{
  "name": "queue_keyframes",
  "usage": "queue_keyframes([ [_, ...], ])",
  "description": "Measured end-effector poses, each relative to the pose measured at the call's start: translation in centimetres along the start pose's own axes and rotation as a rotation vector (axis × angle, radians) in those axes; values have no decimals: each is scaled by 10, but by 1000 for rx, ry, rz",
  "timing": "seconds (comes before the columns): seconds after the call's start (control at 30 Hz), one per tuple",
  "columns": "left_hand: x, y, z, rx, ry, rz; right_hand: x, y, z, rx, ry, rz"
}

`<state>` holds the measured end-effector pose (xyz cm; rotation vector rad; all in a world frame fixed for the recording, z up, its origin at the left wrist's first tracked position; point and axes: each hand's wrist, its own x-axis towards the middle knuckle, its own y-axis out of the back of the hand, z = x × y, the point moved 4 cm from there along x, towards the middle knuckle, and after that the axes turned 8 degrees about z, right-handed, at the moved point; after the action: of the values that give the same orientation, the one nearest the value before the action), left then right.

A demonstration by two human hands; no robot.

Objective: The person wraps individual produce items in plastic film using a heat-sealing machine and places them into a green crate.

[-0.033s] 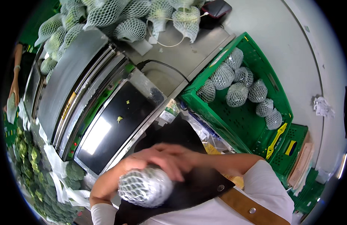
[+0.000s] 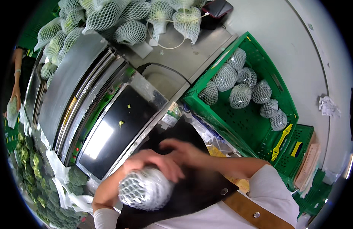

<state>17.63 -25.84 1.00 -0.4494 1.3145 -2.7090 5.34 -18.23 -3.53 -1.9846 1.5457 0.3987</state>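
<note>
Far L of LH [image 2: 155, 163]: bare broccoli [image 2: 35, 179], prob all TBD. Up-L: netted heads [image 2: 132, 32], no film AFAICT, so prob part-done. LH curled over netted ball [image 2: 146, 189], film-like shine, in front of apron [image 2: 207, 191]. RH [image 2: 181, 153] just beside LH, blurred, can't tell grip. R of RH: crate [image 2: 216, 119] w/ 8 visible wrapped balls [image 2: 240, 96], prob done.

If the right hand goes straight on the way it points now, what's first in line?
Probably the left hand, at the upper edge of the net-wrapped bundle. The right hand is blurred and the hands overlap in view, so any gap or contact is unclear.
</note>
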Motion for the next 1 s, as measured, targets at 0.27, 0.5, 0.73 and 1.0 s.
queue_keyframes([
  [0.27, 66, 24, 27, 796, -308, 869, -42, 61, -107, 43, 359, 196],
  [0.5, 57, 26, 5, 509, -18, 644, -122, 224, -31, -285, 212, 893],
  [0.73, 3, 42, -13, 528, 69, 809, -23, 231, 71, -969, 160, 1040],
  [1.0, -156, 3, 127, 1278, -202, 1569, -17, 193, -103, -1532, 25, 766],
])
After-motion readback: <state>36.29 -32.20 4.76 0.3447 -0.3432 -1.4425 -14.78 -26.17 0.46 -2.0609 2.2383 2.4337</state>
